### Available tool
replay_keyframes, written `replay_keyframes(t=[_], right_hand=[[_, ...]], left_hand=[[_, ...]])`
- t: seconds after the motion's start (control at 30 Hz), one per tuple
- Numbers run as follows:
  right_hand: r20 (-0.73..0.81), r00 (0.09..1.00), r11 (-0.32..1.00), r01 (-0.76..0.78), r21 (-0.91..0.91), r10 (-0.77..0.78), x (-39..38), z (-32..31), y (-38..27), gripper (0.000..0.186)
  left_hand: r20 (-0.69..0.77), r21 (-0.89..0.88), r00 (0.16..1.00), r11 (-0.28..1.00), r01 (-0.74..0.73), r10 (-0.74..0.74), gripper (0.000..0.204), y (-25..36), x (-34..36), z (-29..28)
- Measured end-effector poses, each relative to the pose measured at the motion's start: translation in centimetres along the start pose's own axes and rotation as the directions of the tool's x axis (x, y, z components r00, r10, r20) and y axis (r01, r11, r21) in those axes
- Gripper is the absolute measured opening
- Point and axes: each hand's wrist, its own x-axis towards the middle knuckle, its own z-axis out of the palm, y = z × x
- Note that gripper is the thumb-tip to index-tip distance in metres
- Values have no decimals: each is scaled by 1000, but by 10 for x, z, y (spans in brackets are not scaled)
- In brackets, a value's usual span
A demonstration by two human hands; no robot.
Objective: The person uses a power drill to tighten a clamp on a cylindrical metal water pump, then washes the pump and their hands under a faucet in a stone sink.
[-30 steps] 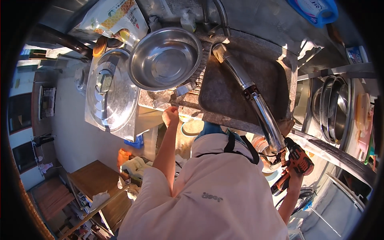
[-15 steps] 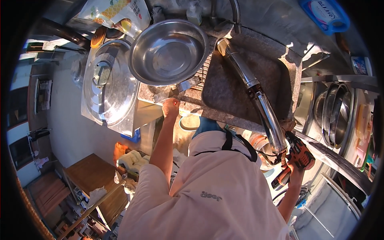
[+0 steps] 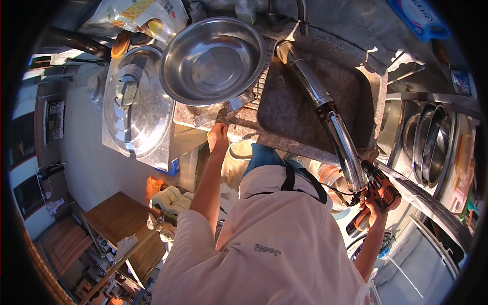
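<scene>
My right hand (image 3: 375,206) is closed round the grip of an orange and black cordless drill (image 3: 384,188), to the right of the stone sink (image 3: 315,101). Next to the drill ends a long shiny metal tube (image 3: 341,145), which slants across the sink toward the tap; whether the two are joined I cannot tell. My left hand (image 3: 217,136) is closed at the front edge of the counter, and what its fingers hold, if anything, is hidden. Just beyond it are some small clear or grey blocks (image 3: 236,103) beside a large steel basin (image 3: 213,63).
Left of the basin lies a shiny metal sheet with an oval shape (image 3: 140,107). Steel pans (image 3: 429,145) stand on a rack at the right. A blue bottle (image 3: 422,20) is at the far right, a tap (image 3: 302,15) behind the sink. A wooden table (image 3: 114,218) stands lower left.
The whole view has shifted slightly. Both hands keep nearly the same places; the drill stays in my right hand beside the tube.
</scene>
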Motion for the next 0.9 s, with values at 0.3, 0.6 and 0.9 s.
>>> replay_keyframes(t=[0.3,0.6,0.9], right_hand=[[20,1000,999,4,-44,-4,6,4,-7,50],[22,999,999,-31,-42,32,14,12,-13,55],[-31,995,988,-89,123,94,9,0,-11,44]], left_hand=[[-136,-7,982,991,-130,128,5,-15,-11,7],[-94,-163,985,978,127,-144,18,-26,-16,9],[184,-246,982,965,90,-44,20,73,-20,-2]])
